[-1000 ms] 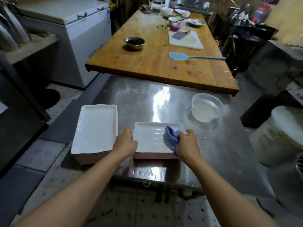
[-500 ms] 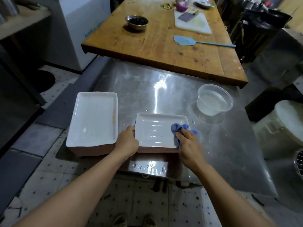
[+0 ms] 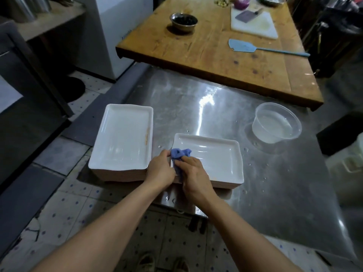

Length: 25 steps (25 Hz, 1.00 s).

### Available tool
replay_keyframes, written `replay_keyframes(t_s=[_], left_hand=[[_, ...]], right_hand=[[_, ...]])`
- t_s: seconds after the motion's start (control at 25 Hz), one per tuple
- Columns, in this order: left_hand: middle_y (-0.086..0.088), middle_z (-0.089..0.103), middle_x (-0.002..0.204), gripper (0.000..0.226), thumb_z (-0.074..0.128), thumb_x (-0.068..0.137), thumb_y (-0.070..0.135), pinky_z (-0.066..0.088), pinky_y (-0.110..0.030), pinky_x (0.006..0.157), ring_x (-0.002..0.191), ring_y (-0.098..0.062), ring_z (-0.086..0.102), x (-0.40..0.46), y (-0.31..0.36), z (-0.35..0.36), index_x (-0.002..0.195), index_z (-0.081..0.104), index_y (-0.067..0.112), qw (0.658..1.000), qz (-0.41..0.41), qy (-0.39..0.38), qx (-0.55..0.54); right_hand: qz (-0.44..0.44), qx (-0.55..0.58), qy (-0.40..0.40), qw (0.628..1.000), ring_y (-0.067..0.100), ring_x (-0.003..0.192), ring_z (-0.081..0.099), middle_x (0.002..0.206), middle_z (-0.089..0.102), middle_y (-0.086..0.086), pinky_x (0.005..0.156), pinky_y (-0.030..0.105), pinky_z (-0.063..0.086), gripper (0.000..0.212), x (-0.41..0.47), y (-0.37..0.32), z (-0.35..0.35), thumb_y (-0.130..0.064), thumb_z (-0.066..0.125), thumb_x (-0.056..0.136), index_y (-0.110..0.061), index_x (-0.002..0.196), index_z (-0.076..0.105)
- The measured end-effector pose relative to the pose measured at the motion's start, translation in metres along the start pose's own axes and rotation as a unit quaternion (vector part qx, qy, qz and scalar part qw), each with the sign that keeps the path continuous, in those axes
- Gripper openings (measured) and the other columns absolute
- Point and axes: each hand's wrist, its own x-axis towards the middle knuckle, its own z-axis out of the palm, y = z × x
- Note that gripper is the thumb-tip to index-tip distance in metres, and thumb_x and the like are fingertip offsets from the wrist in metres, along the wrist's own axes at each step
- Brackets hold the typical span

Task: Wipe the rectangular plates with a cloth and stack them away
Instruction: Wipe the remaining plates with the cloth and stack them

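Note:
Two stacks of white rectangular plates stand at the near edge of a steel table. The left stack is taller; its top plate has an orange smear on the right rim. The right stack is lower, with its top plate lying crosswise. My right hand grips a blue cloth and presses it on the left end of that top plate. My left hand grips the plate's left edge, right beside the cloth.
A clear plastic tub of water stands on the steel table at the right. Behind it a wooden table carries a metal bowl, a blue spatula and a white cutting board. Water drops dot the steel.
My right hand has swept the blue cloth from the plate's right end across to its left end. My left hand has stayed on the plate's left edge. The camera has tilted down.

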Motion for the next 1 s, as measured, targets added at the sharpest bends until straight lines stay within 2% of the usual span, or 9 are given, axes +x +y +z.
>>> replay_keyframes(t_s=[0.12, 0.24, 0.4, 0.52, 0.64, 0.8, 0.92, 1.0], left_hand=[[-0.012, 0.062, 0.105, 0.040, 0.056, 0.080, 0.007, 0.040, -0.031, 0.071, 0.097, -0.031, 0.057, 0.002, 0.001, 0.000, 0.118, 0.047, 0.016, 0.999, -0.011, -0.008, 0.038], [-0.008, 0.061, 0.101, 0.040, 0.053, 0.080, 0.006, 0.040, -0.029, 0.068, 0.090, -0.028, 0.056, 0.002, 0.004, 0.000, 0.116, 0.044, 0.019, 0.998, -0.008, -0.004, 0.060], [-0.010, 0.060, 0.094, 0.039, 0.049, 0.077, 0.005, 0.037, -0.029, 0.064, 0.081, -0.028, 0.053, 0.001, 0.006, 0.002, 0.112, 0.042, 0.020, 0.998, -0.016, 0.002, 0.065], [-0.004, 0.053, 0.075, 0.036, 0.047, 0.075, 0.003, 0.036, -0.030, 0.058, 0.075, -0.029, 0.053, 0.001, 0.005, 0.004, 0.106, 0.041, 0.020, 0.997, -0.026, 0.006, 0.068], [0.000, 0.049, 0.069, 0.037, 0.047, 0.075, 0.003, 0.035, -0.030, 0.059, 0.074, -0.027, 0.051, 0.002, 0.005, 0.004, 0.107, 0.041, 0.020, 0.996, -0.032, 0.016, 0.080], [-0.002, 0.051, 0.075, 0.038, 0.048, 0.075, 0.003, 0.037, -0.030, 0.065, 0.079, -0.030, 0.051, 0.001, 0.007, 0.005, 0.110, 0.043, 0.017, 0.995, -0.030, 0.028, 0.089], [0.000, 0.047, 0.069, 0.038, 0.048, 0.075, 0.003, 0.036, -0.030, 0.064, 0.078, -0.029, 0.050, 0.001, 0.005, 0.006, 0.110, 0.044, 0.017, 0.995, -0.030, 0.037, 0.085], [0.000, 0.048, 0.068, 0.039, 0.048, 0.075, 0.002, 0.037, -0.030, 0.064, 0.077, -0.030, 0.050, 0.001, 0.004, 0.007, 0.110, 0.045, 0.017, 0.996, -0.031, 0.040, 0.074]], right_hand=[[0.009, -0.055, -0.005, 0.998, 0.028, 0.116, 0.044, 0.129, 0.052, 0.008, 0.091, 0.034, 0.040, 0.037, 0.029, 0.008, -0.005, -0.008, 0.048, 0.091, -0.009, 0.127, 0.056], [0.034, -0.124, 0.010, 0.992, 0.027, 0.122, 0.037, 0.141, 0.040, 0.003, 0.095, 0.036, 0.038, 0.040, 0.050, 0.013, -0.009, -0.014, 0.042, 0.094, -0.015, 0.133, 0.050], [0.025, -0.229, 0.018, 0.973, 0.027, 0.122, 0.037, 0.141, 0.036, 0.002, 0.090, 0.036, 0.031, 0.036, 0.051, 0.020, -0.017, -0.021, 0.039, 0.095, -0.018, 0.130, 0.048], [0.100, -0.273, 0.038, 0.956, 0.026, 0.122, 0.038, 0.137, 0.040, 0.003, 0.090, 0.036, 0.028, 0.033, 0.035, 0.050, -0.040, -0.021, 0.035, 0.097, -0.018, 0.127, 0.050], [0.169, -0.318, 0.039, 0.932, 0.028, 0.122, 0.037, 0.134, 0.042, 0.004, 0.090, 0.037, 0.029, 0.032, 0.011, 0.085, -0.071, -0.020, 0.034, 0.098, -0.016, 0.125, 0.051], [0.171, -0.318, 0.020, 0.932, 0.029, 0.121, 0.037, 0.132, 0.045, 0.007, 0.090, 0.038, 0.034, 0.034, 0.008, 0.085, -0.081, -0.016, 0.033, 0.097, -0.012, 0.127, 0.050], [0.142, -0.320, -0.013, 0.937, 0.030, 0.117, 0.040, 0.128, 0.048, 0.008, 0.092, 0.037, 0.035, 0.036, -0.014, 0.077, -0.074, -0.013, 0.033, 0.094, -0.010, 0.125, 0.050], [0.145, -0.277, 0.005, 0.950, 0.031, 0.112, 0.041, 0.125, 0.051, 0.009, 0.090, 0.033, 0.035, 0.035, -0.033, 0.072, -0.068, -0.011, 0.036, 0.092, -0.009, 0.122, 0.052]])
